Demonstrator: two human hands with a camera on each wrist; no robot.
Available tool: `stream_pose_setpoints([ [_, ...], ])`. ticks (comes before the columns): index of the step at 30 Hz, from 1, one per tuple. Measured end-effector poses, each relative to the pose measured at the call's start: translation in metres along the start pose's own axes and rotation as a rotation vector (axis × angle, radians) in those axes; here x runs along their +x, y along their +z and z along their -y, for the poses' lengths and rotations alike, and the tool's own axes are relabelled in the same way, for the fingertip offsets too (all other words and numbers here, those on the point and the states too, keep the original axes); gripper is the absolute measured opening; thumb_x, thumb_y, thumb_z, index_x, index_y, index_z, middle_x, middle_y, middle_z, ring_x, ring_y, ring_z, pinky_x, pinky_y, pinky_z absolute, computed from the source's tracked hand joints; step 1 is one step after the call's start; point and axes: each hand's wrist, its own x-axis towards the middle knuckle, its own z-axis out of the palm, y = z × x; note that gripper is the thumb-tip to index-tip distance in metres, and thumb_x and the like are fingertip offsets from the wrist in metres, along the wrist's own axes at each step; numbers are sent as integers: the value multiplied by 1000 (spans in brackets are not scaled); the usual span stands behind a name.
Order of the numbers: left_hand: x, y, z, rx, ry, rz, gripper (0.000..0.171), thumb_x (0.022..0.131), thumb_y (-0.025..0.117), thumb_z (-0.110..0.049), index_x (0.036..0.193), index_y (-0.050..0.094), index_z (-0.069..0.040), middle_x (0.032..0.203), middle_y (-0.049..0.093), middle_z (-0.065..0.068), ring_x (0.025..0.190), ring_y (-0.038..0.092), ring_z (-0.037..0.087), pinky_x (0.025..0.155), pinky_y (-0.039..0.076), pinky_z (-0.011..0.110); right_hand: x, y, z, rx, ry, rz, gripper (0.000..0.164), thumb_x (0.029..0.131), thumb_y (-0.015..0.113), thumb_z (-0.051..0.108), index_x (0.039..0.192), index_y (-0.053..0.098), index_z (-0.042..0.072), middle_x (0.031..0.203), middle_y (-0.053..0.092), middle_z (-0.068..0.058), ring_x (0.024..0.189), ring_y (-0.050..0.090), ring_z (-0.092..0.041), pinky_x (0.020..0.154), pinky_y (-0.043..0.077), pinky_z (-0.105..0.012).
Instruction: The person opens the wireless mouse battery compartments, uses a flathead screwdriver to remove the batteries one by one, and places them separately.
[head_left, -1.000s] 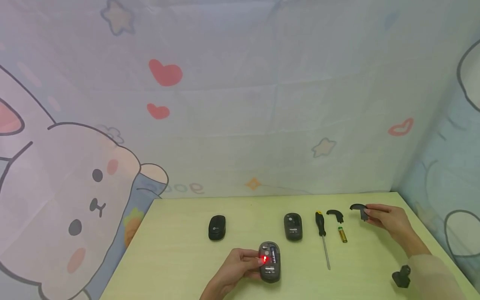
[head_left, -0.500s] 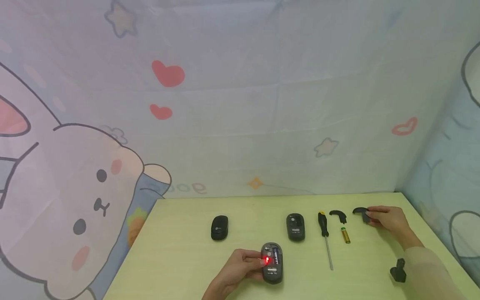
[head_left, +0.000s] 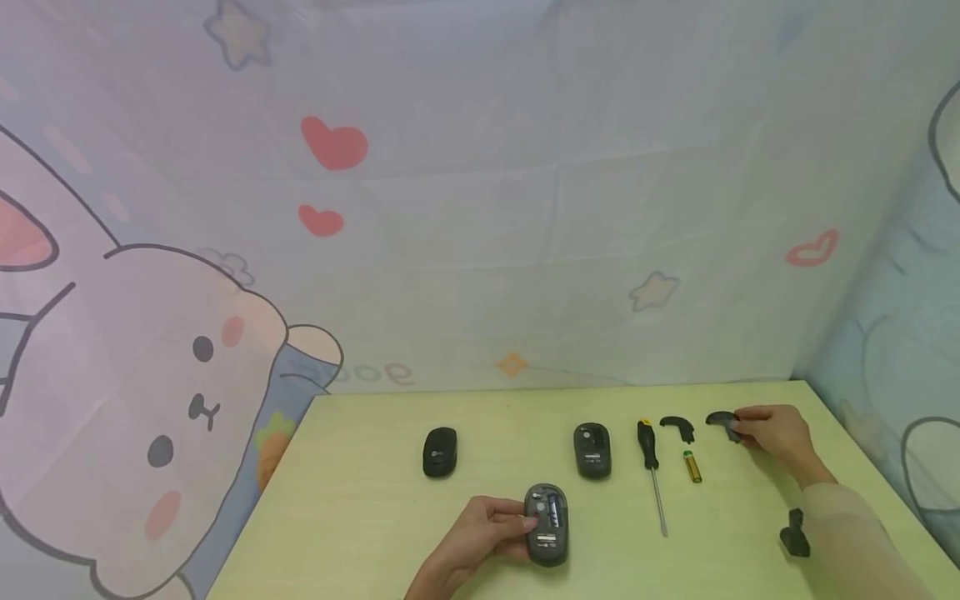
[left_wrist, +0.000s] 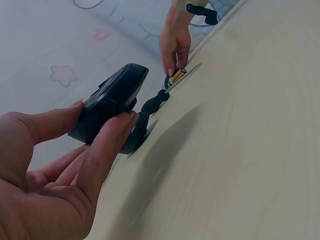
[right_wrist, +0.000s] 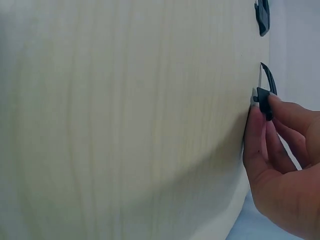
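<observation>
Left hand (head_left: 483, 535) holds a dark grey, oval plastic computer mouse (head_left: 547, 542) at its near side, thumb on the face and fingers behind; underside faces up toward the head camera, its long battery slot (head_left: 553, 511) uncovered, something silvery inside. Mouse is raised off the pale yellow-green wood-grained tabletop (head_left: 345, 517), its shadow falling below (plain in the left wrist view). Right hand (head_left: 776, 433), well apart at the far right, pinches a black, curved plastic piece with a short stem (head_left: 723, 422) between thumb and fingers; whether the piece touches the table, cannot tell. Just left of it lies a matching black curved piece (head_left: 678, 427), with a small gold battery with a green end (head_left: 692, 467) nearer the person. Next leftward, a black-handled screwdriver with yellow on its end (head_left: 648, 446), steel shaft toward the person. Beyond the held mouse, a second dark grey mouse (head_left: 592, 454), underside up; farther left, a small black mouse (head_left: 439, 452). Beside the pale right sleeve (head_left: 851, 529), a black angular object (head_left: 795, 542).
</observation>
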Motion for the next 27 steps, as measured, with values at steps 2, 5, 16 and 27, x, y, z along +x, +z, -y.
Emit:
stream_pose_setpoints([
  [2,0,1,0,4,-3,-4,35,96,76,-11,124,71,8,108,80,21,85,80,16,73,69,29,1,1,2,-58,-20,-18,50,97,73,15,133,60,-17,101,79,-20,72,71,-3,63,61,-19],
  [5,0,1,-1,10,-3,-9,34,96,75,-11,124,71,8,108,80,21,84,80,17,73,69,30,3,2,4,-153,-48,-50,46,94,75,16,126,66,-16,105,78,-27,76,73,-14,63,58,-21],
  [16,-2,0,-2,14,-14,-12,36,96,75,-10,126,70,9,110,80,21,86,80,18,76,69,31,3,3,7,-263,-60,-78,37,95,72,16,120,71,-12,113,73,-33,93,70,-42,60,54,-29],
  [27,-5,0,-3,16,-65,-42,38,97,73,-8,130,67,10,117,78,21,86,78,17,77,69,30,-1,-4,5,-311,-77,-126,47,101,64,29,118,68,-15,118,70,-36,101,66,-52,67,56,-40],
])
